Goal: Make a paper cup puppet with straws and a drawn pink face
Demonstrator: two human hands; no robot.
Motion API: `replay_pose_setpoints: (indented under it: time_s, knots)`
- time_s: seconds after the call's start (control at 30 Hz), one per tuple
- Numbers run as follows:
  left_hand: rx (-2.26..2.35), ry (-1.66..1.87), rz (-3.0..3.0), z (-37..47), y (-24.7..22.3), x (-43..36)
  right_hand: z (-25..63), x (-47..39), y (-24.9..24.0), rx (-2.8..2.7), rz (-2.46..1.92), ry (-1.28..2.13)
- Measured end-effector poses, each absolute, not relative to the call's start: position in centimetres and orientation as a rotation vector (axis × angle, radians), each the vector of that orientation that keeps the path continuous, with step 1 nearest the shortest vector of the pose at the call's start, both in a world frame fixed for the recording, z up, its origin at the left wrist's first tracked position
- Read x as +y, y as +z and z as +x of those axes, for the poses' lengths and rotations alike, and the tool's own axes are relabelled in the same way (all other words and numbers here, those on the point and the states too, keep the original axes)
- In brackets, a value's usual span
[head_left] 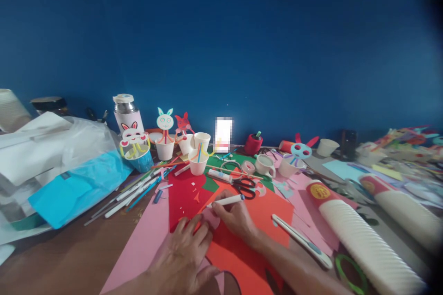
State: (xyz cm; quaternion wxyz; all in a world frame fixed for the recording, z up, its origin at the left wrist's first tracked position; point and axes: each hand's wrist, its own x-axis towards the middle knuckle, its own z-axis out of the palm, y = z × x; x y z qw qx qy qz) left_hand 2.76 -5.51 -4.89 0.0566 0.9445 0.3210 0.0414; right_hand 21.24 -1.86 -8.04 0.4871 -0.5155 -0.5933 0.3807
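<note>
My right hand pinches a white marker with a blue end, its tip at the upper left over a small pink paper piece. Beside it, my left hand lies with fingers spread, the fingertips at the left edge of the pink piece. Both hands rest over red paper, orange paper and a large pink sheet. Black-handled scissors lie just beyond my right hand.
Paper cups with rabbit-faced figures stand along the blue wall. Pens and a blue packet lie left. To the right are a utility knife, green tape and stacked white cups.
</note>
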Motion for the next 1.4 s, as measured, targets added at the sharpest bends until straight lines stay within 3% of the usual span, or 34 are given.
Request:
replay_pose_setpoints:
  time_s: [0.53,1.0,1.4]
  knots:
    - [0.974,0.084,2.860,2.8,-4.4,-5.2,21.3,-1.6,-8.9,-1.406,-1.225,0.944]
    - [0.922,0.413,2.919,2.1,-8.5,-4.4,21.1,-1.7,-8.5,-1.359,-1.234,0.993]
    - [0.858,0.423,3.252,2.5,-7.8,-3.7,21.1,-1.9,-8.9,-1.362,-1.224,1.048]
